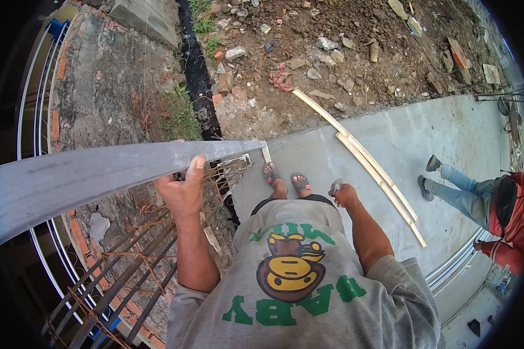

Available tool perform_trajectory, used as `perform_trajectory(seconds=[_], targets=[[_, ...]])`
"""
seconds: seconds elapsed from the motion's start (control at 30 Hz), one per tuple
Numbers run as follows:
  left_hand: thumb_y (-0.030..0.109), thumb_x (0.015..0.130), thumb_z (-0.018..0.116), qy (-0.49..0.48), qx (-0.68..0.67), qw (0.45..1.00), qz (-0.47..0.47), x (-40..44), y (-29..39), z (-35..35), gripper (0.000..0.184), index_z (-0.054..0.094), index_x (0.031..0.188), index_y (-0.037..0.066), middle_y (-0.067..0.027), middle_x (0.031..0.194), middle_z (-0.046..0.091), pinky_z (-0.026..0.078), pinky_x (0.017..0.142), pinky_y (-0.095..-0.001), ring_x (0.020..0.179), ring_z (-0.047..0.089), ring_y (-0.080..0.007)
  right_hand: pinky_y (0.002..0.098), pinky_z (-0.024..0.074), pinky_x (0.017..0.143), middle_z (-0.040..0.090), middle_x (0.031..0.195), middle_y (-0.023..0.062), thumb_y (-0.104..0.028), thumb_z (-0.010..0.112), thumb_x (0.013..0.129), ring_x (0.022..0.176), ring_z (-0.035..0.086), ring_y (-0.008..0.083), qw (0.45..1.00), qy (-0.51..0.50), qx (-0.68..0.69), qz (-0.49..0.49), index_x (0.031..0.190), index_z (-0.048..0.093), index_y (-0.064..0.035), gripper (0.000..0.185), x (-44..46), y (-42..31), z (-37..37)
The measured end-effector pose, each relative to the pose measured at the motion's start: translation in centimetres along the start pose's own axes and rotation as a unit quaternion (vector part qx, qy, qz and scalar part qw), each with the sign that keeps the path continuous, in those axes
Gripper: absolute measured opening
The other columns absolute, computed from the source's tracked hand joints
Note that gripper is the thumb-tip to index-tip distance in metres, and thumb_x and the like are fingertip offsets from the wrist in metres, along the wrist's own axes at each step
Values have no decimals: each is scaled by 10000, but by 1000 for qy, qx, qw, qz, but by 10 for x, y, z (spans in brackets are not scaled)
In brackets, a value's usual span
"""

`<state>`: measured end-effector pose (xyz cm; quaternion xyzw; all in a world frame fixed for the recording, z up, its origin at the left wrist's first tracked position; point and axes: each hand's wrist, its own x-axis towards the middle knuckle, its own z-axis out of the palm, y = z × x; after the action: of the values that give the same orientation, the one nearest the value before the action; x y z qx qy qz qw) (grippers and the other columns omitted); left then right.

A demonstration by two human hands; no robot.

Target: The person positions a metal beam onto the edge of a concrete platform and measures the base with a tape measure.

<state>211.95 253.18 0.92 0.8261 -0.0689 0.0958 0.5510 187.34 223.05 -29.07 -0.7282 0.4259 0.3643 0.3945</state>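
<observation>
My left hand [183, 189] is closed around the lower edge of a long grey beam [99, 174], thumb on its near face. The beam runs from the far left edge to a point just beyond my feet, where a short pale piece [266, 153] shows at its end. My right hand [346, 195] is closed on a small grey object [335, 187] beside my right hip. What that object is, I cannot make out.
Wooden strips [378, 174] lie on the concrete slab [448, 134]. A co-worker in a red top [515, 227] stands at the right. Rusty rebar [134, 262], a dark gap [198, 75] and a brick-edged wall [110, 87] are at the left; rubble [343, 52] lies ahead.
</observation>
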Motion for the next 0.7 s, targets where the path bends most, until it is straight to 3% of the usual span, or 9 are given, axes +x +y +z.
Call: perform_trajectory(seconds=[0.37,0.7], targets=[[79,728,765,-6,13,1000,7,2,-4,-1,357,625,1042,-18,-105,1063,633,475,841,-343,921,593,-183,312,539,523,653,577,96,-235,580,792,477,634,180,998,-8,-40,-37,608,640,-36,278,8,7,1],[83,721,774,-3,22,1000,16,2,-6,-1,379,628,1057,-14,-101,1063,638,468,858,-343,949,589,-186,310,534,514,655,583,104,-208,603,772,476,628,189,1000,-1,10,16,662,656,-5,237,-1,-7,-3]])
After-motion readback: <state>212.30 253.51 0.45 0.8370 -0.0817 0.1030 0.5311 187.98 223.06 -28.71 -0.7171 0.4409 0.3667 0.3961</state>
